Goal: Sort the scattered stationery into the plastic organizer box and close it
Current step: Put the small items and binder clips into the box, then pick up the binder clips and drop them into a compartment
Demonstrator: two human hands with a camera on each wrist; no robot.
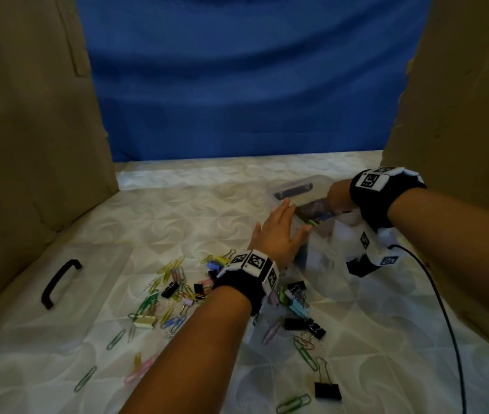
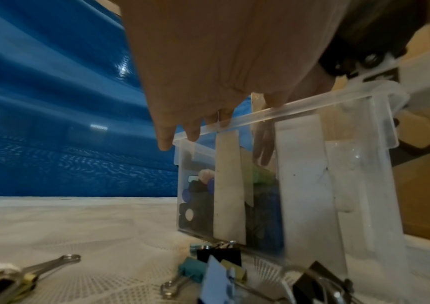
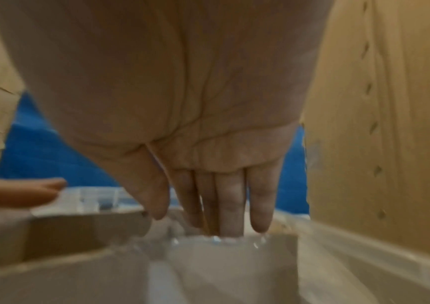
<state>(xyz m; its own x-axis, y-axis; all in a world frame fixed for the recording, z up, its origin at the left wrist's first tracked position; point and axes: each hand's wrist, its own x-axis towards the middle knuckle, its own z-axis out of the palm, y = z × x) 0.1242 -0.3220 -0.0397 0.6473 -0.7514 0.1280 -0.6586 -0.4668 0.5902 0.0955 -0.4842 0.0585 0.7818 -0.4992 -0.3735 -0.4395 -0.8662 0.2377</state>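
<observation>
A clear plastic organizer box [image 1: 321,252] stands on the table right of centre, open at the top. Its compartments hold dark and blue pins [image 2: 195,197] and green pieces. My left hand [image 1: 279,234] lies flat with straight fingers [image 2: 190,131] on the box's near left rim [image 2: 312,102]. My right hand [image 1: 337,198] reaches down from above, and its straight fingers [image 3: 229,205] point into a compartment, holding nothing I can see. Several coloured paper clips and binder clips [image 1: 174,297] lie scattered in front of the box.
A clear lid with a black handle [image 1: 61,282] lies at the left. Another clear piece with a black handle [image 1: 294,189] sits behind the box. Cardboard walls [image 1: 28,144] [image 1: 461,100] and a blue cloth [image 1: 252,85] enclose the table. A black cable [image 1: 434,294] trails from my right wrist.
</observation>
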